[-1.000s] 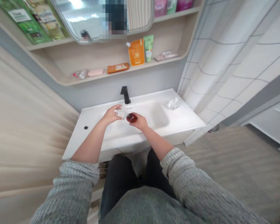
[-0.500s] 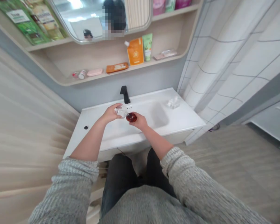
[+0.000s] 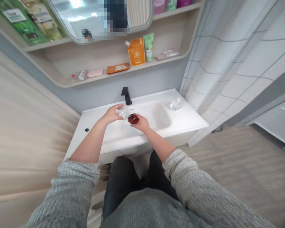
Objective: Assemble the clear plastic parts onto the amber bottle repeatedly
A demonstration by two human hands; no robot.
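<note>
Gripping clear bottle (image 3: pixel 122 111), left hand (image 3: pixel 112 114), perhaps red jar (image 3: pixel 133 119), right hand (image 3: pixel 140 124), white sink (image 3: pixel 182 118), tiles (image 3: pixel 228 63)

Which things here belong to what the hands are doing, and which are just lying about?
In hand:
left hand holding a clear container
right hand holding a dark red container
sink beneath both

Lying about:
black tap
clear item on the counter
orange pouch
green tube
orange pack
pink case
</note>
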